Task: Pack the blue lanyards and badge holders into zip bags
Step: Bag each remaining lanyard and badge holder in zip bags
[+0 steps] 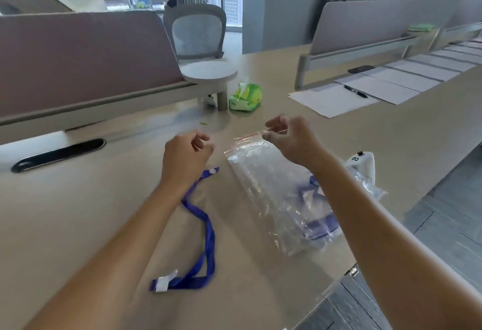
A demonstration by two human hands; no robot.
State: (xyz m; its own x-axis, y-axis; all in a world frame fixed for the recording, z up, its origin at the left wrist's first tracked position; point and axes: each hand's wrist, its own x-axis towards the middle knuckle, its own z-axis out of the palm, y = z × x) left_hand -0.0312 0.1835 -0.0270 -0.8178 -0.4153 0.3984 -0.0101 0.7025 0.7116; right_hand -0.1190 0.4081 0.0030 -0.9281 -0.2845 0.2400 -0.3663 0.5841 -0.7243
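The right hand (287,139) pinched the red zip edge of the top bag (260,181), lifting that end a little off the desk (78,212). The rest of the bag lay flat, running back from the pinch toward the person. The left hand (186,156) hung just beside the pinch with its fingers curled; I think it held nothing, but the picture was blurry there.

The bag looked thin, light and slippery, so it would flop and slide. The zip strip was the stiffest part and the best place to hold, one hand on each side to pull the mouth open.

The lanyard (206,241) lay loose under the left wrist, soft and floppy. It would need bunching up before going in. More bags, some with blue things inside, sat under the right arm.
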